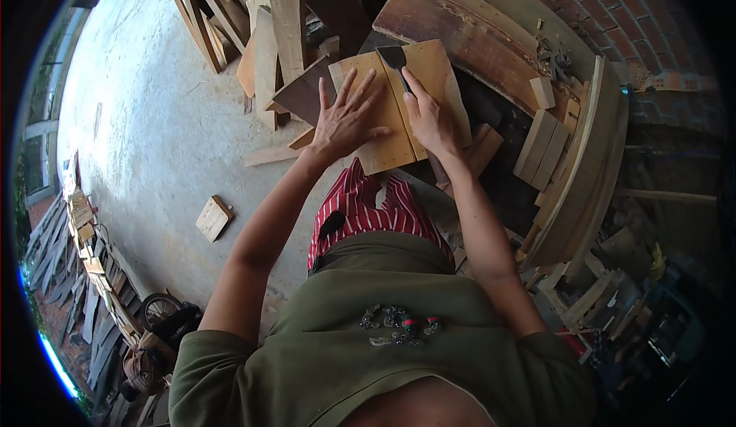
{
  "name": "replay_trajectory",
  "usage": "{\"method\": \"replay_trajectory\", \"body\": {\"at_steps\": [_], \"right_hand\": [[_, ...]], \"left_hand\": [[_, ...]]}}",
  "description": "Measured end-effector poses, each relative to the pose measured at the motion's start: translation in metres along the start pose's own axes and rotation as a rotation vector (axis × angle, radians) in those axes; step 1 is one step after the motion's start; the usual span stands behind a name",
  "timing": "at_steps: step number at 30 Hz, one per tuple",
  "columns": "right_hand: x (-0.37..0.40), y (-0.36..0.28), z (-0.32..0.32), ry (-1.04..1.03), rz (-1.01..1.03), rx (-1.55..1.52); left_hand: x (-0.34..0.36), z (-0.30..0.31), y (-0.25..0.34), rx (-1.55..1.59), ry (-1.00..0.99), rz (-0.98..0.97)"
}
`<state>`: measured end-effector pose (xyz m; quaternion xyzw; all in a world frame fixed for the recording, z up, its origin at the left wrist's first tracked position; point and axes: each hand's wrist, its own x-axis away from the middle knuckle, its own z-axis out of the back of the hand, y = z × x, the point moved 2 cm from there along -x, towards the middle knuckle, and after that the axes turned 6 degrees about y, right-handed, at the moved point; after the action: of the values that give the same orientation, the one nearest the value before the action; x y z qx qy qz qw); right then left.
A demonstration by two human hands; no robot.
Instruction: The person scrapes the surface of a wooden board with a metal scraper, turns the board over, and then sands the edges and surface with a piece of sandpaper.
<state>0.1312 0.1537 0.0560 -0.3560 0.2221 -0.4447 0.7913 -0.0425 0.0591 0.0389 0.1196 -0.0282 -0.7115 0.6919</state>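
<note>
A light wooden panel [376, 147], made of two boards with a dark seam between them, lies in front of me over my knees. My left hand [343, 124] rests flat on its left board, fingers spread. Wrapped round the handle of a putty knife [392, 57] is my right hand [431, 124], its index finger stretched along the tool toward the dark, flared blade. That blade lies over the top end of the seam, near the panel's far edge. The palm hides most of the handle.
Wood offcuts [287, 32] lean in a pile beyond the panel. A reddish-brown plank [452, 24] lies at the far right, near stacked blocks [540, 147] and a curved wooden piece [575, 174]. On the concrete floor [153, 120] sits a small wood block [214, 218].
</note>
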Motion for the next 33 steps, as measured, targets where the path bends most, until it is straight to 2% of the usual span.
{"method": "replay_trajectory", "body": {"at_steps": [2,5,6,10,12,15,19,24,27,29,33], "right_hand": [[0.016,0.019,0.005,0.105,0.037,-0.036],[0.039,0.017,0.027,0.110,-0.015,0.001],[0.045,0.023,0.027,0.163,0.058,0.011],[0.068,0.020,0.038,0.198,0.143,0.014],[0.084,0.016,0.044,0.054,-0.033,0.066],[0.104,0.012,0.044,0.081,0.059,0.074],[0.128,0.006,0.046,-0.069,-0.080,0.153],[0.140,0.012,0.037,-0.005,0.045,0.187],[0.142,0.005,0.039,-0.030,0.069,0.251],[0.143,-0.003,0.040,-0.120,0.051,0.256],[0.148,-0.005,0.031,-0.167,0.057,0.340]], "left_hand": [[0.003,-0.003,0.018,-0.005,0.001,-0.066],[-0.009,-0.002,0.016,-0.089,0.024,-0.034],[-0.016,-0.001,0.013,-0.120,0.028,-0.030],[-0.037,0.000,-0.001,-0.185,0.086,-0.022],[-0.038,-0.002,0.002,-0.180,0.082,-0.001],[-0.037,-0.004,0.010,-0.184,0.093,0.028],[-0.024,-0.005,0.011,-0.140,0.082,0.047],[0.006,-0.004,0.018,-0.111,0.031,0.082],[0.022,-0.012,0.017,-0.034,0.017,0.138],[0.031,-0.023,0.009,0.099,0.010,0.250],[0.042,-0.028,0.004,0.086,0.080,0.296]]}}
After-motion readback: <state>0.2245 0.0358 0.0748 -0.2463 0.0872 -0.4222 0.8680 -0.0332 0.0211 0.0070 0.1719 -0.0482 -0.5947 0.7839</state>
